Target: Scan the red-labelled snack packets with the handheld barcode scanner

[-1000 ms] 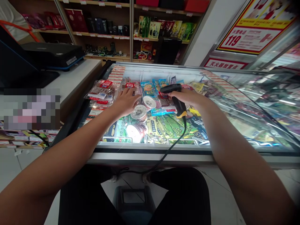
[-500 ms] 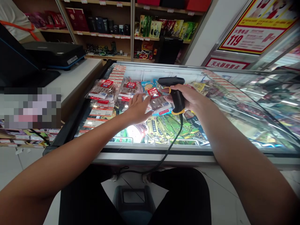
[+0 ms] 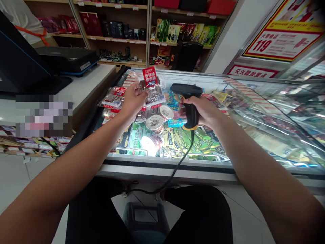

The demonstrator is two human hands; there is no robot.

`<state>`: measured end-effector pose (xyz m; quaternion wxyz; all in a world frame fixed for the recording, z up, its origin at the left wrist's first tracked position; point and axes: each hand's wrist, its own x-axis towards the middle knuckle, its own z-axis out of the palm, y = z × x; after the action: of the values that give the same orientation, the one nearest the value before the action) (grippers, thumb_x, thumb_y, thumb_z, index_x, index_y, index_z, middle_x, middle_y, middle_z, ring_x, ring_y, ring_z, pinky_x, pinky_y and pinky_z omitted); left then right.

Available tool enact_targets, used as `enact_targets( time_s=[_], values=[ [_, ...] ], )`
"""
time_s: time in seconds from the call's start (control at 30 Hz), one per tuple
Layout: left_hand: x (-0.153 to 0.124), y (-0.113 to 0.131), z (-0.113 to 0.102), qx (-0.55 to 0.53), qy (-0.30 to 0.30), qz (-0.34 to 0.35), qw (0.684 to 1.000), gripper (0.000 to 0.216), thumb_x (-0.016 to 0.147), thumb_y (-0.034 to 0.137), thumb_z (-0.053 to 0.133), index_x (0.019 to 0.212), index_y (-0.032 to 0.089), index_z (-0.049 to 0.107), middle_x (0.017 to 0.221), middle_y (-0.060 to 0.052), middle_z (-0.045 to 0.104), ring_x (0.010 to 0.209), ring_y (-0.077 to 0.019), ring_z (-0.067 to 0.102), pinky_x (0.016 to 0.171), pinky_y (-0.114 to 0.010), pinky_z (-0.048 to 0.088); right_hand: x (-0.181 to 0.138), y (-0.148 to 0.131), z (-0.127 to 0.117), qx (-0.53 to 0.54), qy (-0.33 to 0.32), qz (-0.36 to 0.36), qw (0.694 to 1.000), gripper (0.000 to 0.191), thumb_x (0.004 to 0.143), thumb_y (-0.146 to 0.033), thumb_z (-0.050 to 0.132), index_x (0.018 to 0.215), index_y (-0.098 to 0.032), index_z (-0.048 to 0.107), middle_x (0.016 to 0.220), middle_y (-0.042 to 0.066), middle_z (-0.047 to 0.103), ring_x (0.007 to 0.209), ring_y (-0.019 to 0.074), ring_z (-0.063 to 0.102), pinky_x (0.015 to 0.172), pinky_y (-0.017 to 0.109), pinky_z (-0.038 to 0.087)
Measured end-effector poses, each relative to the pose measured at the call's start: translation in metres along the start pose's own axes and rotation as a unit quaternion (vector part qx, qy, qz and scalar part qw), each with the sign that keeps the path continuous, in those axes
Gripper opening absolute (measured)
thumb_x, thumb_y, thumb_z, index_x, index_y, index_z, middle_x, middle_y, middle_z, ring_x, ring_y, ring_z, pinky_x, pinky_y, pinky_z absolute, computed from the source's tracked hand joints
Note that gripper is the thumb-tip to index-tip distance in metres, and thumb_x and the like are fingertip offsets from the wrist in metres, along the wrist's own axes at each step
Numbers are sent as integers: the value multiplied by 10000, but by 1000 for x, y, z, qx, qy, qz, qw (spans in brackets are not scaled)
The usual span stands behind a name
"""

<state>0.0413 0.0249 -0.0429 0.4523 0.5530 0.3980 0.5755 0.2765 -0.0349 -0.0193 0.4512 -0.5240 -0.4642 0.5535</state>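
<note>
My left hand (image 3: 133, 101) is closed on a clear pack of pork jerky (image 3: 153, 92) with a red label, raised and tilted above the freezer's glass top. In my right hand (image 3: 204, 109) is a black barcode scanner (image 3: 186, 89) with yellow trim, its head pointing left towards the pack. The scanner's black cable (image 3: 187, 153) hangs down over the freezer's front edge. A similar jerky pack (image 3: 113, 98) lies on the glass left of my left hand. Another red-labelled pack (image 3: 215, 100) lies partly hidden behind my right hand.
Under the glass, the chest freezer (image 3: 162, 171) holds tubs (image 3: 154, 122) and green bags (image 3: 196, 140). At left is a counter (image 3: 101, 76) with a black device (image 3: 66, 59). Stocked shelves (image 3: 116, 39) stand behind. A person's white top (image 3: 22, 20) shows at upper left.
My left hand has closed on a jerky pack and lifted it up and left. Another pack now lies to the right, behind the scanner. The scanner stays in my right hand.
</note>
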Motion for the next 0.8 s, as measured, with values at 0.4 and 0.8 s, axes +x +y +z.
enact_targets(
  time_s=[0.4,0.8],
  values=[
    [7,4,-13,131,16,7,991,318,926,160,583,1242,172,618,1228,-101,758,1145,-234,708,1020,-463,568,-15,-2,18,-70,-112,-11,991,203,809,-259,716,753,-224,524,664,0,472,518,120,399,467,293,302],
    [2,-3,-4,92,-57,-26,994,483,921,242,649,1380,163,523,1249,-135,741,1069,-240,740,901,-441,610,-3,10,17,-11,-41,-59,997,234,810,-361,688,1008,-247,739,1051,71,738,1095,276,681,948,407,578]
  ],
)
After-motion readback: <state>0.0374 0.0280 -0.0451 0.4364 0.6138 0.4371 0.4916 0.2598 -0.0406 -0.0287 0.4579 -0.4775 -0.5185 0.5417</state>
